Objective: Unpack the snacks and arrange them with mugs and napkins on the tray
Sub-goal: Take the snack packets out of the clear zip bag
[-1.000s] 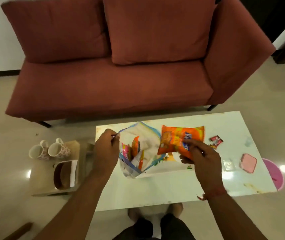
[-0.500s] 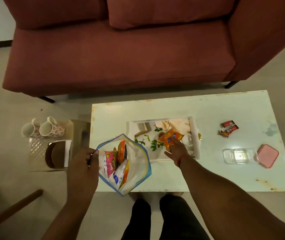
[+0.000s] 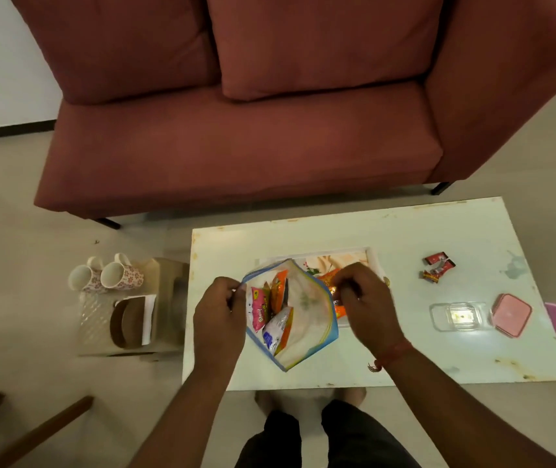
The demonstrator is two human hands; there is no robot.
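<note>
Both hands (image 3: 219, 307) (image 3: 361, 300) pinch crinkly clear plastic zip bag (image 3: 307, 319) rim open.

No legible text: print on snack packets (image 3: 271, 310) inside zip bag (image 3: 307, 327) too blurred to read.

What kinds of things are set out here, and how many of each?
Mugs: 2
Snack packets in the zip bag: 3
Orange packet on the tray: 1
Small red sweets: 2
Clear container: 1
Pink lid: 1
Total: 10
</note>
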